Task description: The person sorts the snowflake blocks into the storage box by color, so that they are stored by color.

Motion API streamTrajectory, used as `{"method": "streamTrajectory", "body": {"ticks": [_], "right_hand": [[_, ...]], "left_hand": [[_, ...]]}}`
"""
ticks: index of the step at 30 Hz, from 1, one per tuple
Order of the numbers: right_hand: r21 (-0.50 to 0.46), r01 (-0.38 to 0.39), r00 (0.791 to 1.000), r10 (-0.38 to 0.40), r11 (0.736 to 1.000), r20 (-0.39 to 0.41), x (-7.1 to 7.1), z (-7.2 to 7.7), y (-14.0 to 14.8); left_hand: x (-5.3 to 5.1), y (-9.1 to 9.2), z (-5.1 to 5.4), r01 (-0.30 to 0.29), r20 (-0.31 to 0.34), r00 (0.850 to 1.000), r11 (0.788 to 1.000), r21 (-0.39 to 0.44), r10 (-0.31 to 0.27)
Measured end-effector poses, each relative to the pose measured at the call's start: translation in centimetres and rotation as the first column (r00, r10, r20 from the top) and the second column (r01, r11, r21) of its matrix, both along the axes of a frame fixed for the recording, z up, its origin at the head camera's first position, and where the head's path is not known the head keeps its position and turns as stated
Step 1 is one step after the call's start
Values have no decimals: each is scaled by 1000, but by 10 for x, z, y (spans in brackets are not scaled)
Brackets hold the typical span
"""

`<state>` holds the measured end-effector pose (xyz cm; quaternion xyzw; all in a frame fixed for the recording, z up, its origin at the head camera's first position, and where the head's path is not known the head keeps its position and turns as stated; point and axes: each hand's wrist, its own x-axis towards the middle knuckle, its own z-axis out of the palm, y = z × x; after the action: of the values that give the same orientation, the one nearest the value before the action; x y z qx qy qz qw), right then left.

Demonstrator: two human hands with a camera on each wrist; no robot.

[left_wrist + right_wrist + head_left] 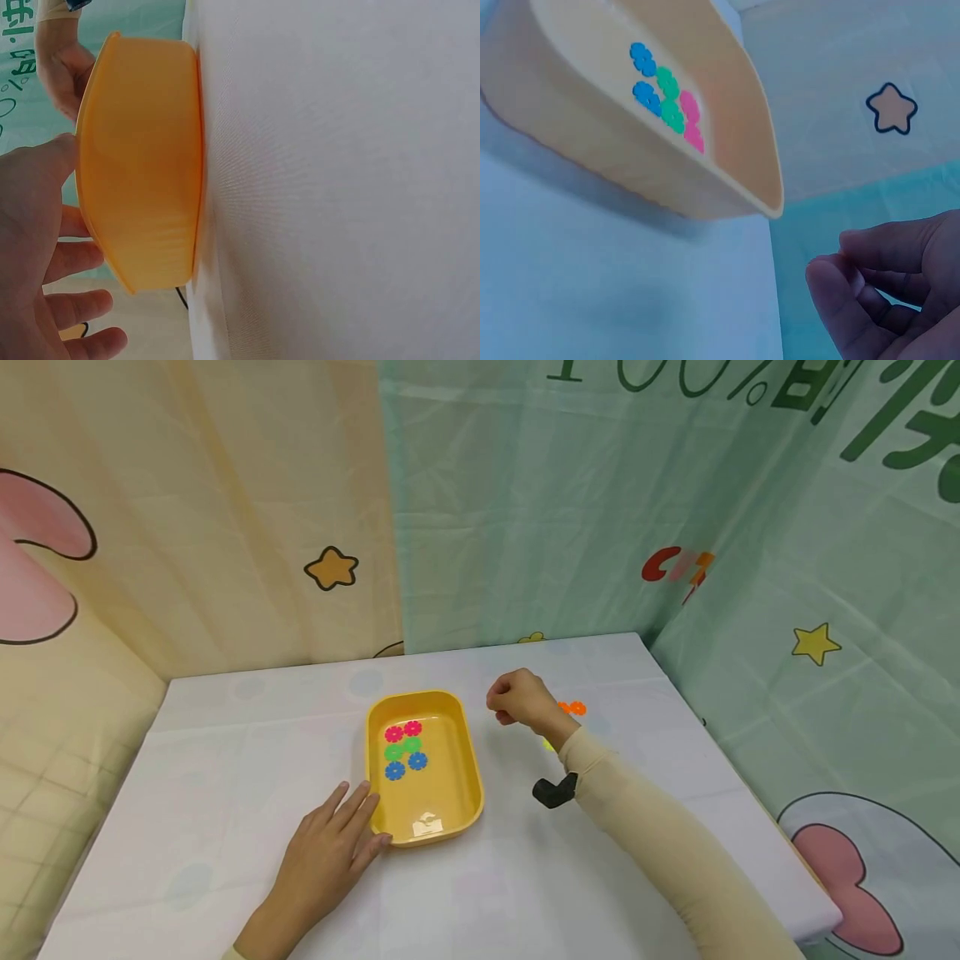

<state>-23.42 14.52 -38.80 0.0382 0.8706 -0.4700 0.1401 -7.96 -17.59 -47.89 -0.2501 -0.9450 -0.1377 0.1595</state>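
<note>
A yellow tray (442, 814) holds pairs of small flower-shaped pieces: pink pieces (403, 731), green pieces (402, 748) and blue pieces (406, 766). My left hand (330, 847) touches its near left side, fingers fairly straight and spread, as the left wrist view also shows along the rim (88, 187). To the right of the tray, my right hand (522, 700) is raised above the table. Its thumb and index finger come together at the tips in the right wrist view, other fingers curled; I make out no piece between them. Orange pieces (576, 708) lie beyond the right wrist, partly covered.
A yellow-green piece (548, 745) shows partly behind the right forearm. The white-covered table (247, 760) meets printed curtains (480, 527) at the back and sides. A black strap end (555, 791) sticks out from the right wrist.
</note>
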Motion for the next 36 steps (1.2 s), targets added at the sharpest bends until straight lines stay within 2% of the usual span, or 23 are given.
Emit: {"method": "streamTrajectory", "body": {"ticks": [8, 16, 26, 36], "right_hand": [[18, 64, 998, -65, 998, 3, 6, -13, 49], [100, 85, 996, -88, 991, 26, 10, -30, 82], [204, 87, 995, -95, 975, 30, 9, -48, 101], [316, 35, 995, -63, 948, 79, 7, -64, 110]], "left_hand": [[0, 0, 0, -4, 0, 1000, 1000, 4, 4], [0, -1, -1, -2, -8, 1000, 1000, 13, 2], [0, -1, -1, -6, -2, 1000, 1000, 9, 6], [0, 0, -1, 6, -23, 1000, 1000, 21, -6]]}}
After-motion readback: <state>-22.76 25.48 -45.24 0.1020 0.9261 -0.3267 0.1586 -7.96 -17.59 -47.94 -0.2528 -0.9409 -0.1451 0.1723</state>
